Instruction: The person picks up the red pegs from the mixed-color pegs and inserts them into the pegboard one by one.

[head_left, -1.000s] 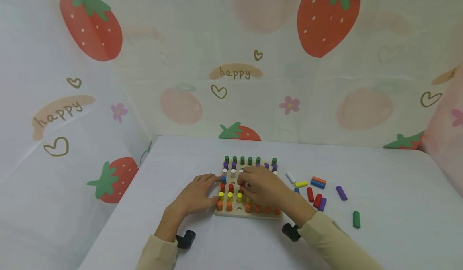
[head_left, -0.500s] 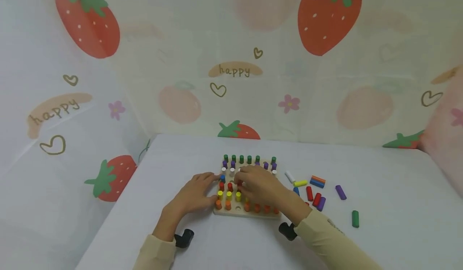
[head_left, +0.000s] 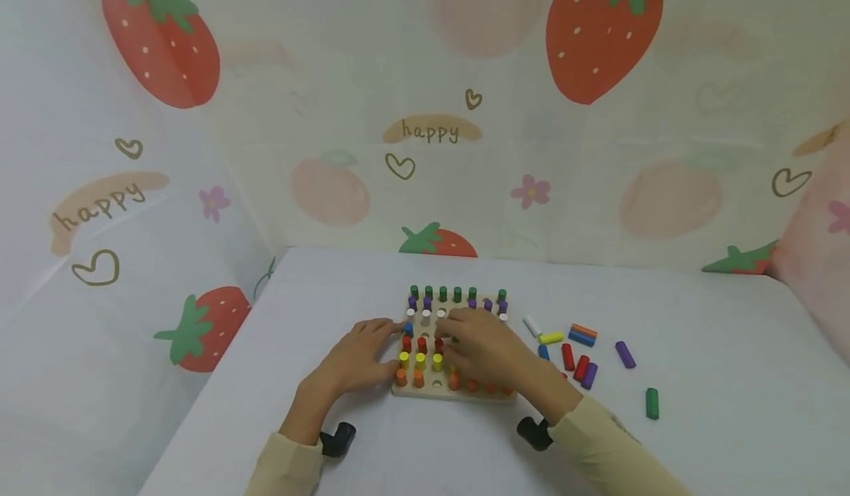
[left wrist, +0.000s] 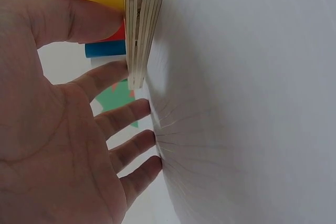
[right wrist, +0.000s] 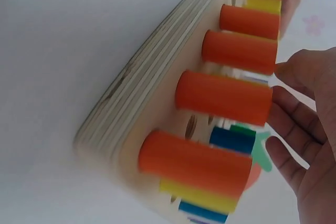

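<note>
A pale wooden peg board [head_left: 425,393] holds rows of coloured cylinder pegs, by colour from green at the back to orange in front. My left hand [head_left: 358,354] steadies its left edge, thumb and index finger touching it, the other fingers straight on the table. Over the board's middle, my right hand [head_left: 483,341] stands with loosely bent fingers beside a red peg [head_left: 438,346], third in its row. A blue peg [head_left: 408,330] stands at the left of its row. Nothing shows between the right thumb [right wrist: 296,74] and fingers; the hand covers pegs behind it.
Right of the board lie loose pegs: a white one [head_left: 533,326], a yellow one [head_left: 550,338], several more, a purple one [head_left: 626,354] and a green one [head_left: 652,403] farther off. The front orange row has a bare hole [head_left: 437,384]. White cloth covers the table [head_left: 744,363].
My right hand has let go of the red peg, which now stands in the board, and its fingers have moved slightly to the right. The left hand stays on the board's edge.
</note>
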`<state>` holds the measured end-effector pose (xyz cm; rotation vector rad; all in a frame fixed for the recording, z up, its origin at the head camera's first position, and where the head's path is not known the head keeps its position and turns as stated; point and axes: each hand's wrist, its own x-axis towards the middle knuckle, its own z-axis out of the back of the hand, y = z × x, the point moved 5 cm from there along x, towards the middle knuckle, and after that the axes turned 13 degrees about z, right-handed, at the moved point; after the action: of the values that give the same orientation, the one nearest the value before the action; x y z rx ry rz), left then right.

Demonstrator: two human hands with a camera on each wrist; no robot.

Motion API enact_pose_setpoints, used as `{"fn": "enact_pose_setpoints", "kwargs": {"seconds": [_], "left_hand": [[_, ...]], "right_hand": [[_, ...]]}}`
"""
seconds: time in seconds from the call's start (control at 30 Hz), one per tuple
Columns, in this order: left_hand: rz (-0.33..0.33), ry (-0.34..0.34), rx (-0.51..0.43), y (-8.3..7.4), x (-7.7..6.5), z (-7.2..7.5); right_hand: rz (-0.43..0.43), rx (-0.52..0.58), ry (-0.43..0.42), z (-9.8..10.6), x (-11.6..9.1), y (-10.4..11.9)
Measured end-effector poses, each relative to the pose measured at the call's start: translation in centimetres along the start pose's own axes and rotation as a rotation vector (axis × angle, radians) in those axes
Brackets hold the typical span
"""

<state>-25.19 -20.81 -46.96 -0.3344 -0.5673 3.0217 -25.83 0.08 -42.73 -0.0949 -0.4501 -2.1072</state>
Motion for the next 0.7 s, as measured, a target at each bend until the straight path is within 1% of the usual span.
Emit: {"fn": "enact_pose_setpoints", "kwargs": {"seconds": [0.13,0.4,0.5,0.6,0.7], "left_hand": [[-0.006,-0.002,-0.002,0.0,-0.1,0.1],[-0.002,0.001,0.005,0.4,-0.4,-0.4],[0.001,0.003,-0.006,0.4,-0.5,-0.3],[-0.005,0.010,-0.018,0.2,-0.4,0.0],[-0.001,0.022,-0.016,0.1,-0.1,0.0]], "right_hand": [[-0.035,0.001,-0.013,0.5,-1.1,-0.3],[-0.056,-0.003,-0.045,0.9,-3.9,-1.0],[-0.064,0.009,-0.084,1.6,-5.2,-1.2],[-0.082,-0.007,-0.128,2.6,-6.6,-1.4],[-0.104,-0.031,-0.135,3.3,-7.9,-1.8]]}}
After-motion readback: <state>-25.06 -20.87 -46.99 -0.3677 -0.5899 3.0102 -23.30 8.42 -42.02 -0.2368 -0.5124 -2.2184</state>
